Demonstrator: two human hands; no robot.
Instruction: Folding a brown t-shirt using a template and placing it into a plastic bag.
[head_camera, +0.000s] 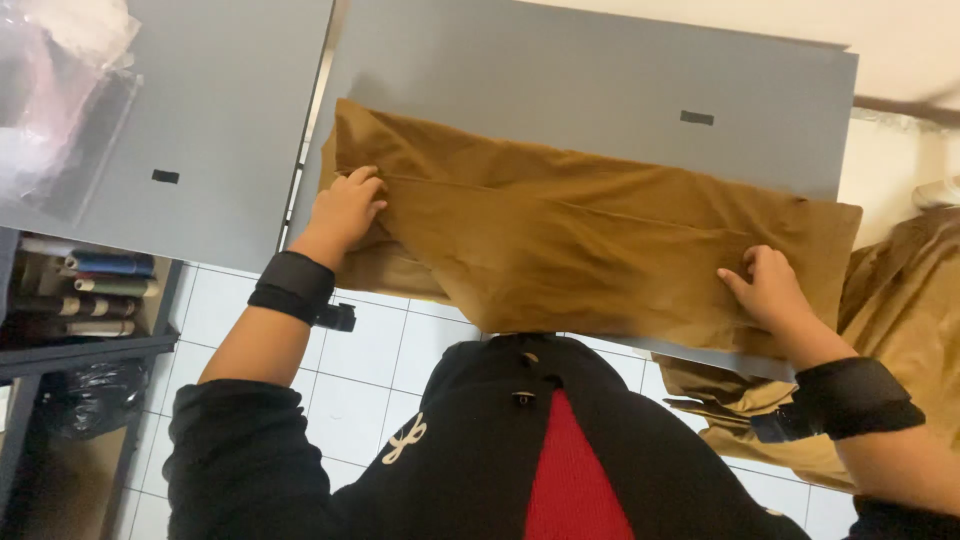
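A mustard-brown folded cloth (580, 235) lies across the near edge of a grey table (600, 80). My left hand (345, 205) rests on the cloth's left end, fingers curled onto a fold. Near the cloth's right end, my right hand (770, 285) presses down with its fingers pinching the fabric. Both wrists wear black bands. More of the same brown fabric (900, 310) hangs off the table at the right, beside my right forearm.
A second grey table (220, 120) stands to the left, with a narrow gap between the two. Clear plastic wrap (60, 70) lies on its far left corner. A shelf with rolled items (85, 290) sits below left. White floor tiles (370, 360) show underneath.
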